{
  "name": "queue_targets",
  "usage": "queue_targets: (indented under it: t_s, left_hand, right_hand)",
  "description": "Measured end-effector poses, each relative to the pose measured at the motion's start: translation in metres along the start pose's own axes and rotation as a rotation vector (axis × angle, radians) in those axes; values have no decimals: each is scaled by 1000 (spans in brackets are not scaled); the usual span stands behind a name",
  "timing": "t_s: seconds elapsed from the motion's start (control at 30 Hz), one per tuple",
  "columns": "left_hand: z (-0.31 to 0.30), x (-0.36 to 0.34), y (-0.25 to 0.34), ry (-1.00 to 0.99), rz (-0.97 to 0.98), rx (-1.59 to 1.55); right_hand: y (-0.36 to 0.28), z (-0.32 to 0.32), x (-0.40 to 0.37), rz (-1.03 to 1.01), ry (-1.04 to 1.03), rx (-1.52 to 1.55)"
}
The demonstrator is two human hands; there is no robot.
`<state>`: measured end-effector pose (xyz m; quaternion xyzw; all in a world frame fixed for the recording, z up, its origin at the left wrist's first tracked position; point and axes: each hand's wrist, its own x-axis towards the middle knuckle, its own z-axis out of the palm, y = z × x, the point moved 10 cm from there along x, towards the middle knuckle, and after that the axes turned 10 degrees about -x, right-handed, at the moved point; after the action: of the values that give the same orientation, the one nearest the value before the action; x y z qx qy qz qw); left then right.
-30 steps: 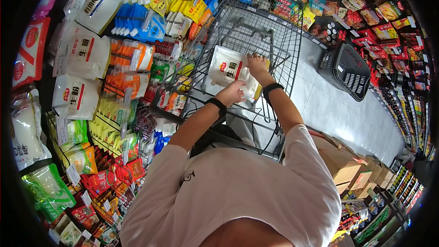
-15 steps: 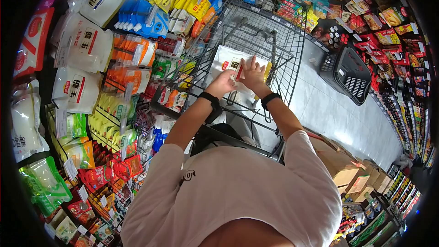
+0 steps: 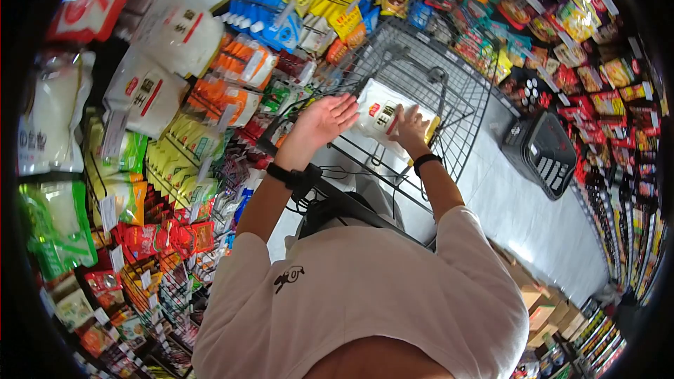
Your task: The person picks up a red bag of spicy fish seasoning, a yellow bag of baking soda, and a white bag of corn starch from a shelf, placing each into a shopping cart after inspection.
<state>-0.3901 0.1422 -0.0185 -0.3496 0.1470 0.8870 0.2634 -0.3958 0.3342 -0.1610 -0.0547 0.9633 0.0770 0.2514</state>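
Observation:
A white plastic bag of starch (image 3: 374, 107) with a red logo, black lettering and a yellow edge lies over the wire shopping cart (image 3: 460, 91) in front of me. My right hand (image 3: 412, 130) rests on the bag's right part, fingers spread across its printed face. Just off the bag's left edge is my left hand (image 3: 326, 119), palm showing, fingers stretched out and nothing in them. Both wrists wear black bands. Below the bag, the cart's dark handle (image 3: 344, 203) crosses in front of my body.
Shelves on the left hold similar starch bags (image 3: 144, 95), blue pouches (image 3: 263, 17) and orange packets (image 3: 242, 60). A black shopping basket (image 3: 540, 151) stands on the tiled floor (image 3: 498, 203) to the right. Packaged-food shelves line the far right, with cardboard boxes (image 3: 544, 312) at lower right.
My left hand has come off the bag and moved left, opening out. My right hand stays on the bag. The view has turned, so shelves and basket appear shifted.

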Motion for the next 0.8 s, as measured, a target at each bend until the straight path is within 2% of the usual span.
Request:
queue_targets:
  t_s: [0.13,0.27,0.33,0.43,0.53,0.6,0.7,0.8]
  left_hand:
    - [3,-61,26,-84,114,15]
    - [-20,-131,64,-120,298,11]
    - [-30,-178,75,-144,349,22]
    - [-47,-247,91,-124,399,44]
    - [-89,-299,120,-149,538,14]
    - [-114,-332,139,-178,654,-48]
    - [-166,-369,164,-122,830,-110]
    - [-213,-405,176,-60,974,-166]
  right_hand:
    - [-4,-7,-5,-21,20,3]
    - [-7,-2,7,-39,-53,-51]
    - [-14,-18,5,-48,-84,46]
    - [-38,-67,-6,-176,-1,181]
    - [-73,-144,-42,-352,295,341]
    - [-101,-199,-84,-399,365,465]
    - [-150,-260,-145,-474,378,690]
    - [-206,-290,-186,-596,374,847]
